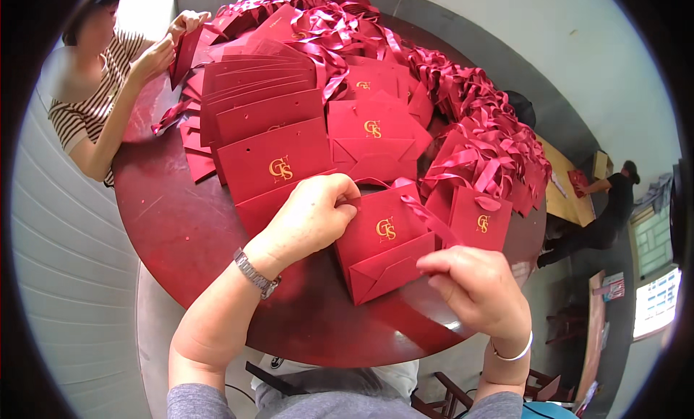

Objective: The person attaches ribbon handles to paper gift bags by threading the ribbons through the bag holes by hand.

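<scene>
A flat red paper gift bag (385, 234) with a gold emblem lies in front of me on the round table, its folded bottom toward me. My left hand (318, 213), with a metal watch on the wrist, is closed in a pinch at the bag's top left corner. A pink satin ribbon (434, 222) comes from the bag's top edge and slants down to my right hand (477, 285). That hand, with a bangle at the wrist, is closed, thumb and forefinger together at the ribbon's end. The fingertips partly hide the ribbon there.
Fanned red bags without visible ribbons (271, 140) lie left of centre. Ribboned bags (484, 159) are heaped along the far and right sides of the dark red table (155, 224). A person (108, 79) at the left handles a red bag; another person (611, 209) works at a farther table.
</scene>
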Demonstrator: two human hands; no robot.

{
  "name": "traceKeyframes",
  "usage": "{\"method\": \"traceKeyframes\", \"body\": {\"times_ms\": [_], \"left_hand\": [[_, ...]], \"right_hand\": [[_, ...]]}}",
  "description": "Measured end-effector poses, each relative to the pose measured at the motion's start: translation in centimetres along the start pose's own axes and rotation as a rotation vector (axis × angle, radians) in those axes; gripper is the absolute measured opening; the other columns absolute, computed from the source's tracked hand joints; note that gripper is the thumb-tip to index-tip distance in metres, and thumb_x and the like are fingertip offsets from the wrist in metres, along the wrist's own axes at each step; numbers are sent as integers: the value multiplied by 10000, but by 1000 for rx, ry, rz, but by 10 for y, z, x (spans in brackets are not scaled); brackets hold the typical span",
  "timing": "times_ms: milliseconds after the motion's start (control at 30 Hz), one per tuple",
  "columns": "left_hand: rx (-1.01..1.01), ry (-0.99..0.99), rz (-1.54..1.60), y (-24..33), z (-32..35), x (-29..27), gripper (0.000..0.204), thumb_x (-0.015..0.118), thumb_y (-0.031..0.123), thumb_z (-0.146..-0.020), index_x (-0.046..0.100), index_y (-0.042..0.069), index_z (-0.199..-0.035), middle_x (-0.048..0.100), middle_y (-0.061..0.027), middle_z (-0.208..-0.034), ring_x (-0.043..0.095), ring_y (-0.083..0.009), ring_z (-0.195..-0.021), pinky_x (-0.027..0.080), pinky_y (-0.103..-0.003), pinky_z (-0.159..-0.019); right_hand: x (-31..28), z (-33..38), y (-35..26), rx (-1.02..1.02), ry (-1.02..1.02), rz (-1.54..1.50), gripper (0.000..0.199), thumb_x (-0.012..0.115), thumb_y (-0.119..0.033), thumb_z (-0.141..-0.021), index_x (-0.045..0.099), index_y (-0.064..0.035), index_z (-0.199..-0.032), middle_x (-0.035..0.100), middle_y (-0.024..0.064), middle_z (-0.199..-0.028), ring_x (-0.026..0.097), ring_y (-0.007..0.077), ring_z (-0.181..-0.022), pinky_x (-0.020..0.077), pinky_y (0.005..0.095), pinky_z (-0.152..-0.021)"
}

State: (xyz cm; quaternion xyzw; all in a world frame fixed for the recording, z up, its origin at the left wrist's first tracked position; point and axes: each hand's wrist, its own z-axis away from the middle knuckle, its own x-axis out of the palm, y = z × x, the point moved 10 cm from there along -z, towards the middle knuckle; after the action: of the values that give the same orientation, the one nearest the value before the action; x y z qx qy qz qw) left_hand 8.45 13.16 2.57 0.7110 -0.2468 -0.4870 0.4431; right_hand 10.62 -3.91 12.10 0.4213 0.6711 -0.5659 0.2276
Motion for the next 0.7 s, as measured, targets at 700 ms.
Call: {"method": "traceKeyframes", "body": {"times_ms": [700], "left_hand": [[-83, -61, 202, 13, 8, 0, 184, 608, -33, -822, 669, -57, -994, 666, -54, -879, 599, -90, -805, 516, -253, -735]], "right_hand": [[38, -51, 51, 196, 21, 53, 122, 681, -84, -823, 690, 29, -867, 664, 134, -710, 653, 215, -652, 497, 321, -618]]}}
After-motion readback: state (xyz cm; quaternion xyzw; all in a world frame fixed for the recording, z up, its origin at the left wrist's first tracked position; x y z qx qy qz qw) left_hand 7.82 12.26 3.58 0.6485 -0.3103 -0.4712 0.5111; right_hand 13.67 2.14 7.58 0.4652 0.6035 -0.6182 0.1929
